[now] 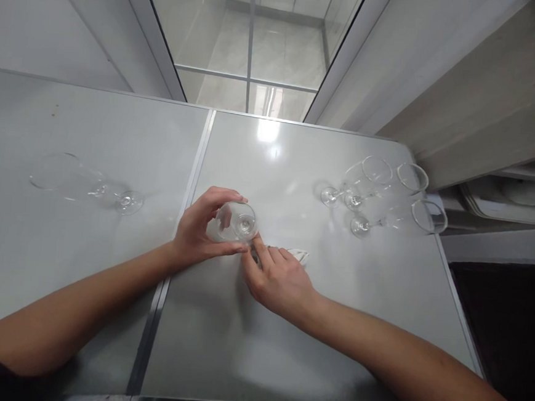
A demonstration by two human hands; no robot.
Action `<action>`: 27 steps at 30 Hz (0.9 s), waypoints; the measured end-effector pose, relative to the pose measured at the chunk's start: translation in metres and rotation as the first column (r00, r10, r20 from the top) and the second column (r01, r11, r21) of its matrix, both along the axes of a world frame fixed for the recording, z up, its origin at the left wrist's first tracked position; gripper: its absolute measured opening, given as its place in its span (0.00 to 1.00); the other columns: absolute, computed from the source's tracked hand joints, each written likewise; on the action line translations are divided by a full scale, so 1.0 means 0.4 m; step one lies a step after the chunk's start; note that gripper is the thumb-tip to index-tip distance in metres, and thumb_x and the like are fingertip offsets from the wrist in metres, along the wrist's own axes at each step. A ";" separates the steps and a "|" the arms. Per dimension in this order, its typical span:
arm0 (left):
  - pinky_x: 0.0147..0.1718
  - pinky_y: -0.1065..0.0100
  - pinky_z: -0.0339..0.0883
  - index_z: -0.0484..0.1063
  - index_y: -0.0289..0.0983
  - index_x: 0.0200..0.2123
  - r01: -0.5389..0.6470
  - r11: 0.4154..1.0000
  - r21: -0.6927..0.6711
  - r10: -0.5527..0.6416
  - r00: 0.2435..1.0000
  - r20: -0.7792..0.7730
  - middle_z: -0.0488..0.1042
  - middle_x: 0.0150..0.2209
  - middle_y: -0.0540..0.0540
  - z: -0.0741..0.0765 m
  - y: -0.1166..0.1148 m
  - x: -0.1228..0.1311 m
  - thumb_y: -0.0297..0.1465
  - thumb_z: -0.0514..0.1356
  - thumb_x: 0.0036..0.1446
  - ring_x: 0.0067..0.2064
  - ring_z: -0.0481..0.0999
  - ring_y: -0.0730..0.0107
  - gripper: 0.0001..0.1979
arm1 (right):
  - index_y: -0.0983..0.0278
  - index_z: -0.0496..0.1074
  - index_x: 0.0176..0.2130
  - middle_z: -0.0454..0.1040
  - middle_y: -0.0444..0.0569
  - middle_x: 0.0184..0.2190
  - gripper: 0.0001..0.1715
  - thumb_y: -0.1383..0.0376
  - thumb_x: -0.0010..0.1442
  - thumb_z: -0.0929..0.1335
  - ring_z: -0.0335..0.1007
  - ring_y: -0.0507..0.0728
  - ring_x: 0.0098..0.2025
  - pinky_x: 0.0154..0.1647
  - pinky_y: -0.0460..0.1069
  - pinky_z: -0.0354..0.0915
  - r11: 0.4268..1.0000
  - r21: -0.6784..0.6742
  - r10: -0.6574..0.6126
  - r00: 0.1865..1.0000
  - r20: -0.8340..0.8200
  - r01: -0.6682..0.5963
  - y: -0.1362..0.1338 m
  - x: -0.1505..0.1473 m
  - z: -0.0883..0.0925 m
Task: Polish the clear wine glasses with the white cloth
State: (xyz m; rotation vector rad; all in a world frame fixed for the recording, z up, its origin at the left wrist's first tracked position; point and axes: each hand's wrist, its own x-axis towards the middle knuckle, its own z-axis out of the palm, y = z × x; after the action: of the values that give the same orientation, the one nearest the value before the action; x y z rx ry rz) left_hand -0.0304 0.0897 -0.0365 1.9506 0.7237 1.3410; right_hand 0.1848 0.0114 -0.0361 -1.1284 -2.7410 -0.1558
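Observation:
A clear stemmed glass (237,221) is in my left hand (196,223), with the thumb and fingers wrapped around the sides of its bowl. The glass is tilted, and a round part shows through it. My right hand (280,279) is closed just below and right of the glass, its fingertips at the lower edge. From behind its knuckles sticks out a piece of white cloth (299,254); most of it is hidden by the hand. Both hands are over the middle of the grey table (220,333).
Several clear stemmed glasses stand at the table's right, among them a front one (360,225). Another stemmed glass (129,201) stands at the left. A metal seam (201,152) divides the tabletop. Behind the table is a glazed door (251,38); shelves with trays (518,198) are at right.

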 end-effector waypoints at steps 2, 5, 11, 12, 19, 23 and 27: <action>0.27 0.71 0.72 0.69 0.45 0.62 0.008 1.000 -0.006 -0.009 1.000 -0.025 0.75 0.54 0.39 -0.005 0.000 0.000 0.36 0.78 0.45 0.37 0.74 0.70 0.41 | 0.68 0.72 0.51 0.71 0.71 0.62 0.16 0.74 0.66 0.62 0.71 0.56 0.30 0.31 0.53 0.64 0.999 -0.023 -0.022 0.999 0.034 0.022 -0.004 -0.004 0.001; 0.27 0.71 0.73 0.69 0.46 0.63 0.009 0.999 -0.050 -0.012 0.999 -0.048 0.73 0.55 0.39 -0.009 0.001 0.003 0.37 0.77 0.48 0.33 0.72 0.75 0.39 | 0.65 0.67 0.59 0.68 0.72 0.64 0.23 0.72 0.67 0.62 0.71 0.56 0.30 0.31 0.54 0.65 0.996 -0.079 -0.047 0.998 0.053 0.051 -0.010 -0.009 0.004; 0.28 0.70 0.75 0.66 0.48 0.65 0.090 0.987 -0.134 -0.089 0.996 0.014 0.69 0.59 0.39 0.000 0.002 0.005 0.40 0.72 0.56 0.33 0.72 0.76 0.35 | 0.64 0.55 0.72 0.65 0.80 0.64 0.36 0.69 0.68 0.62 0.73 0.59 0.29 0.31 0.56 0.68 0.979 -0.146 -0.136 0.988 0.072 0.146 -0.022 -0.021 0.007; 0.28 0.70 0.74 0.65 0.48 0.65 0.101 0.983 -0.156 -0.095 0.995 0.043 0.68 0.59 0.39 0.001 0.002 0.004 0.42 0.70 0.58 0.32 0.72 0.77 0.34 | 0.67 0.54 0.73 0.65 0.83 0.63 0.35 0.66 0.70 0.62 0.74 0.60 0.28 0.29 0.57 0.68 0.968 -0.148 -0.189 0.978 0.093 0.201 -0.024 -0.024 0.010; 0.29 0.69 0.74 0.66 0.47 0.62 0.067 0.966 -0.249 -0.045 0.994 0.095 0.65 0.59 0.40 -0.011 0.000 0.001 0.41 0.63 0.66 0.31 0.71 0.79 0.24 | 0.66 0.49 0.75 0.66 0.91 0.59 0.48 0.45 0.70 0.64 0.70 0.57 0.20 0.22 0.54 0.66 0.807 -0.239 -0.491 0.838 0.237 0.541 -0.035 -0.022 0.046; 0.28 0.71 0.73 0.66 0.47 0.60 0.070 0.964 -0.257 -0.055 0.996 0.068 0.64 0.58 0.40 -0.010 -0.001 0.003 0.37 0.63 0.66 0.31 0.70 0.80 0.21 | 0.60 0.49 0.75 0.65 0.91 0.59 0.55 0.38 0.63 0.67 0.68 0.54 0.17 0.21 0.52 0.66 0.772 -0.222 -0.546 0.800 0.247 0.596 -0.019 0.000 0.061; 0.28 0.72 0.71 0.66 0.46 0.59 0.067 0.961 -0.269 -0.060 0.998 0.035 0.64 0.56 0.42 0.000 0.000 0.005 0.32 0.65 0.65 0.30 0.69 0.82 0.21 | 0.62 0.45 0.76 0.61 0.97 0.59 0.65 0.31 0.57 0.65 0.73 0.60 0.18 0.21 0.55 0.67 0.690 -0.244 -0.605 0.728 0.322 0.681 0.016 0.019 0.081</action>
State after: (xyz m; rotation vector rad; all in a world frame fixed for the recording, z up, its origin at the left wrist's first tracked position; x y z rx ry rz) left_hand -0.0282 0.0898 -0.0364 1.7211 0.7806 1.1608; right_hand 0.1924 0.0178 -0.0039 -2.2911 -2.4454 0.1429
